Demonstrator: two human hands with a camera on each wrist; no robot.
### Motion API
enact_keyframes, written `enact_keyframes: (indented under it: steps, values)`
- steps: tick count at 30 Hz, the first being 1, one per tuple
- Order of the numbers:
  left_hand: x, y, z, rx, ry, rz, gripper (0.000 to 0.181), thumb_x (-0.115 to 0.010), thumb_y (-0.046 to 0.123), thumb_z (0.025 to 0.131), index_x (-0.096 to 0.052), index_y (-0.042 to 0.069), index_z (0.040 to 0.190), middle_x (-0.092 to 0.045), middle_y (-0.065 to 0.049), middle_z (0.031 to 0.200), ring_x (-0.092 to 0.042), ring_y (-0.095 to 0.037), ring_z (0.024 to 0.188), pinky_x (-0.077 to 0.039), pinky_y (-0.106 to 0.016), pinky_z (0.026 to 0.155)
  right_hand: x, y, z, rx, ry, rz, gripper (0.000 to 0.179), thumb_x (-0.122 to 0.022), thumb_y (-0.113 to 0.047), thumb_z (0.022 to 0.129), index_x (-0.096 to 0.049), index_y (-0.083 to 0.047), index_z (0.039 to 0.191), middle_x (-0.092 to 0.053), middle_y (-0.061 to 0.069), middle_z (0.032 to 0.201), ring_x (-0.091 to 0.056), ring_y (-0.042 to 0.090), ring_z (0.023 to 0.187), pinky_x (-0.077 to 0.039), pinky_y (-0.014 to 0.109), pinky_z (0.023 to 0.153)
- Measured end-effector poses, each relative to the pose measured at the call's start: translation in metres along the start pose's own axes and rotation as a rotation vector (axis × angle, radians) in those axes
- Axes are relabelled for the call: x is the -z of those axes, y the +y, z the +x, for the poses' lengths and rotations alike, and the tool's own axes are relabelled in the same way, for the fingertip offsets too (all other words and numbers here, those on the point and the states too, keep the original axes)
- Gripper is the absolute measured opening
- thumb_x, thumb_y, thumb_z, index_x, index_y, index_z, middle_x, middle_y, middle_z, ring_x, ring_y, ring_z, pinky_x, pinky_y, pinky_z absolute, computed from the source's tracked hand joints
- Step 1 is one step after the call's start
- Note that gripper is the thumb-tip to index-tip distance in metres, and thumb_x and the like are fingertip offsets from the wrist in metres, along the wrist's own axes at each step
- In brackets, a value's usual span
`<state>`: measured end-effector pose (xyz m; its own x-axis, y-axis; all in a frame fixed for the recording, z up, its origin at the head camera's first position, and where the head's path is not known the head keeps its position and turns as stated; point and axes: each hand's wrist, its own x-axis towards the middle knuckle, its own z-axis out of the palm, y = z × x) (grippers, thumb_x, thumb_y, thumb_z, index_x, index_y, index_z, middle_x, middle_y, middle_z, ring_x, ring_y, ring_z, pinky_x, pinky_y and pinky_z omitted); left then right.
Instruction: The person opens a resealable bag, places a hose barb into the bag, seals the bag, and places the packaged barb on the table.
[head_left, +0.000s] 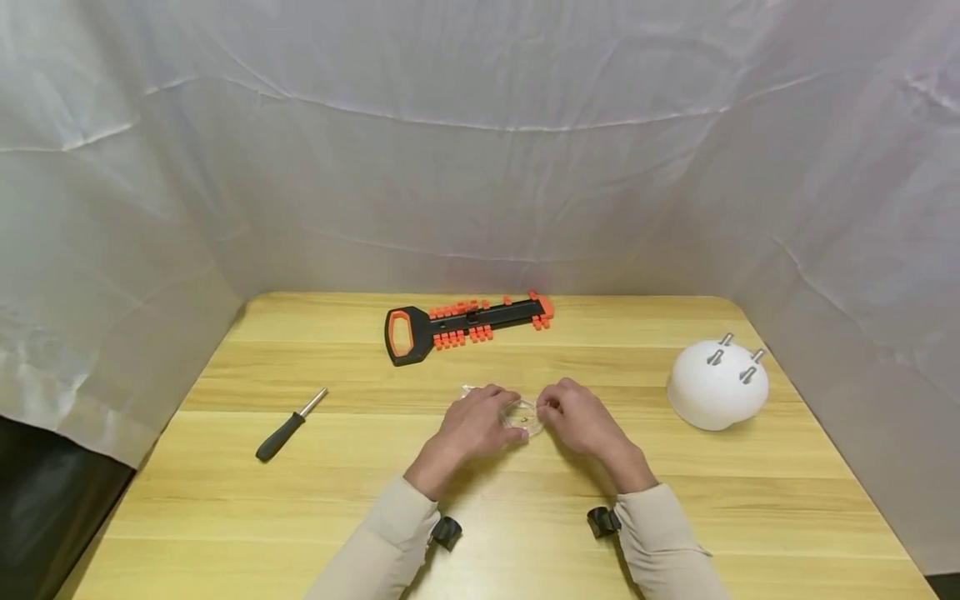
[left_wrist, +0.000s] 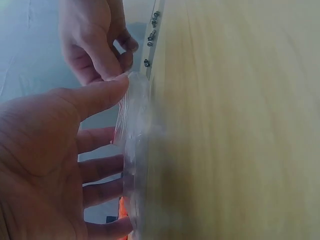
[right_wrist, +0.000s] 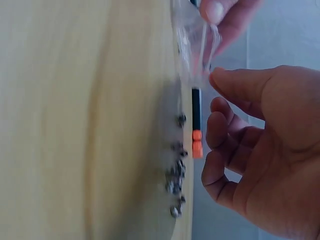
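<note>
We locate the clear bag [left_wrist: 136, 150] between the hands, over the middle of the table [head_left: 300, 517]: the left hand [head_left: 478, 419] grips one side between thumb and fingers, and the right hand [head_left: 585, 419] pinches the facing edge with its fingers curled. We note several small metal screws [right_wrist: 173, 185] near the right hand. We find the screwdriver [head_left: 281, 437] to the left, the black-and-orange rack [head_left: 498, 316] beyond the bag, and the white dome [head_left: 708, 396] with 4 metal pegs [head_left: 716, 357] to the right.

Clear plastic bag [left_wrist: 135, 145] in my left grip [head_left: 476, 423]
Behind it on the pale wooden worktop [head_left: 525, 533], a long black-and-orange plastic tool [head_left: 502, 316]; left, a slim black-handled metal screwdriver [head_left: 282, 436]; right, a round white dome [head_left: 712, 397].
</note>
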<state>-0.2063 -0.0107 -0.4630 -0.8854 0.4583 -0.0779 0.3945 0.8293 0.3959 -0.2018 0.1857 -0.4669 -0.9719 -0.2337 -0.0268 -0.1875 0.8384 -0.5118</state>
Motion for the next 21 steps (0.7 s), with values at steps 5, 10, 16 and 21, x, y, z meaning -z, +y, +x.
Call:
enact_keyframes:
  steps: [5,10,16,21]
  values:
    - [0.000,-0.001,0.000,-0.011,-0.018,-0.015,0.060,-0.064,0.052,0.088,-0.051,0.024,0.140,-0.054,-0.002,0.141,-0.050,-0.026,0.129,-0.046,-0.049,0.100,0.010,0.014,-0.002,-0.015,0.025,0.037,0.010,-0.060,-0.020,0.096,-0.068,-0.016,0.097,-0.059,0.000,0.092,-0.054,0.014,0.081,-0.047,0.032,0.073]
    - [-0.001,-0.004,-0.001,-0.014,-0.015,-0.022,0.059,-0.064,0.049,0.089,-0.051,0.024,0.140,-0.053,-0.002,0.141,-0.050,-0.025,0.129,-0.044,-0.047,0.102,0.019,0.026,-0.005,-0.025,0.044,0.069,0.011,-0.059,-0.019,0.096,-0.067,-0.013,0.098,-0.059,0.002,0.091,-0.054,0.016,0.081,-0.046,0.032,0.072]
    - [-0.002,-0.003,-0.003,-0.021,-0.013,-0.040,0.059,-0.065,0.047,0.089,-0.051,0.023,0.140,-0.054,-0.003,0.140,-0.051,-0.026,0.127,-0.044,-0.048,0.102,0.025,0.041,-0.012,-0.042,0.049,0.074,0.013,-0.060,-0.018,0.095,-0.067,-0.009,0.102,-0.060,0.004,0.092,-0.055,0.016,0.082,-0.047,0.032,0.072]
    - [-0.003,-0.003,-0.001,-0.028,0.008,-0.038,0.059,-0.066,0.047,0.088,-0.051,0.023,0.140,-0.054,-0.002,0.140,-0.051,-0.025,0.127,-0.044,-0.048,0.102,0.031,0.051,-0.015,-0.052,0.069,0.061,0.013,-0.060,-0.017,0.095,-0.067,-0.010,0.102,-0.061,0.004,0.093,-0.057,0.017,0.084,-0.048,0.035,0.075]
